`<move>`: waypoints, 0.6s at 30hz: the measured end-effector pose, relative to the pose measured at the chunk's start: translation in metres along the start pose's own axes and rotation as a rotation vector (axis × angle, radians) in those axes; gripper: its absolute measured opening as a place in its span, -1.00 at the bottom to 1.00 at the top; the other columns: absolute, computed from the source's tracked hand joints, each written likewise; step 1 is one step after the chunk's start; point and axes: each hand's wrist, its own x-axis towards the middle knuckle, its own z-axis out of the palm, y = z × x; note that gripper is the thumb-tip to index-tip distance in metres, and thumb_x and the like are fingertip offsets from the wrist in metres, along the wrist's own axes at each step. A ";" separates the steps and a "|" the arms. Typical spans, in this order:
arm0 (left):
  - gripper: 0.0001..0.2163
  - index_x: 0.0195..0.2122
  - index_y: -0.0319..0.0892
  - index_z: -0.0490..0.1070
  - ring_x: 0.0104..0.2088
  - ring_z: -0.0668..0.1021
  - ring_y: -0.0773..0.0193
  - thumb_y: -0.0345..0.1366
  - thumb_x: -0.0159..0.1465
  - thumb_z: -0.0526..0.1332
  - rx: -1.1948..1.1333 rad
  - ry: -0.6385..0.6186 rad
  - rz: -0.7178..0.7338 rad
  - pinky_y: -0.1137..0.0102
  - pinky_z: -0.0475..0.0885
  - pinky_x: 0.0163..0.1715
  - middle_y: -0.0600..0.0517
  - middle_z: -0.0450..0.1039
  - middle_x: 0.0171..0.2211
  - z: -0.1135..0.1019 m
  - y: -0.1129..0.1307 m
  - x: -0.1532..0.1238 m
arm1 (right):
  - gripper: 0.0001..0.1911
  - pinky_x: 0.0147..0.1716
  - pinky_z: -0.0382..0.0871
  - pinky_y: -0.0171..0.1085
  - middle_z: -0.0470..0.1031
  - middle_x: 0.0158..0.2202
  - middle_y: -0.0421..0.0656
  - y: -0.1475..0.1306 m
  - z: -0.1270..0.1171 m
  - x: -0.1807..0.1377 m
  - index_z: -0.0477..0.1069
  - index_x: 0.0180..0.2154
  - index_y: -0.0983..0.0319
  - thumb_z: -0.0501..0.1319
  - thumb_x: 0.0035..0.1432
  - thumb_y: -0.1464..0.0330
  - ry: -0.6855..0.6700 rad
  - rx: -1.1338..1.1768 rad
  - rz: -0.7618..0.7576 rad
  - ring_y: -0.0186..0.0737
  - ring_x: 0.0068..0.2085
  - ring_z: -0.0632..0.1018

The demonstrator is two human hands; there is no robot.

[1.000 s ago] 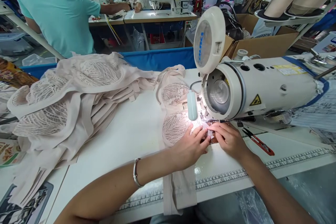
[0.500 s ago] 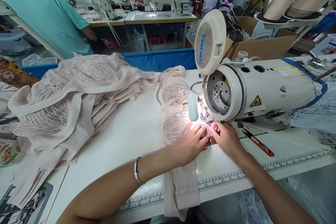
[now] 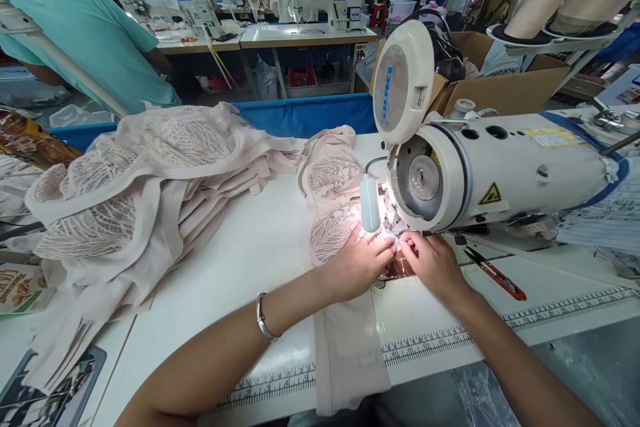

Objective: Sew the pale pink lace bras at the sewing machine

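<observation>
A beige lace garment (image 3: 331, 210) lies across the white table, running under the needle of a white sewing machine (image 3: 480, 167). My left hand (image 3: 357, 267) rests on the garment just left of the needle, fingers pressed together on the fabric. My right hand (image 3: 433, 263) meets it from the right, fingertips pinching the fabric and a small white piece at the brightly lit presser foot. A silver bracelet (image 3: 261, 317) sits on my left wrist. The garment's band (image 3: 350, 353) hangs over the table's front edge.
A tall pile of similar beige lace garments (image 3: 135, 200) fills the table's left side. Red-handled snips (image 3: 495, 273) lie right of my hands. A ruler strip (image 3: 550, 310) runs along the front edge. Cardboard boxes (image 3: 500, 83) stand behind the machine. A person in a teal shirt (image 3: 85, 40) works ahead.
Both hands have slid forward, closer under the machine head, feeding the garment away from me. The person in teal has shifted left.
</observation>
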 end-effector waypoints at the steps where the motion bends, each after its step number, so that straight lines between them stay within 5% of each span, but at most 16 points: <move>1: -0.69 0.16 -0.28 0.35 0.23 0.41 -0.09 -0.38 0.47 -0.02 -0.008 -0.003 0.003 -0.05 0.30 0.17 -0.19 0.36 0.25 -0.001 -0.002 0.000 | -0.74 -0.40 0.30 -0.18 0.45 -0.48 -0.13 0.001 0.000 -0.001 0.42 -0.34 0.17 0.03 0.39 0.37 -0.005 0.013 0.002 -0.14 -0.46 0.44; 11: -0.67 0.11 -0.37 0.35 0.20 0.42 -0.08 -0.57 0.38 -0.04 0.129 0.062 0.068 -0.05 0.28 0.17 -0.25 0.43 0.11 -0.002 -0.004 -0.001 | -0.67 -0.23 0.46 -0.23 0.57 -0.24 -0.11 0.009 -0.005 -0.012 0.56 -0.06 0.19 0.03 0.39 0.49 -0.038 0.118 -0.120 -0.18 -0.25 0.57; 18: -0.66 0.15 -0.31 0.31 0.15 0.45 -0.04 -0.54 0.39 -0.01 0.096 0.031 0.032 -0.05 0.28 0.18 -0.22 0.44 0.07 0.001 -0.002 -0.003 | -0.64 -0.15 0.48 -0.22 0.59 -0.22 -0.12 0.010 -0.006 -0.011 0.59 -0.11 0.19 0.04 0.35 0.53 -0.042 0.156 -0.104 -0.16 -0.19 0.58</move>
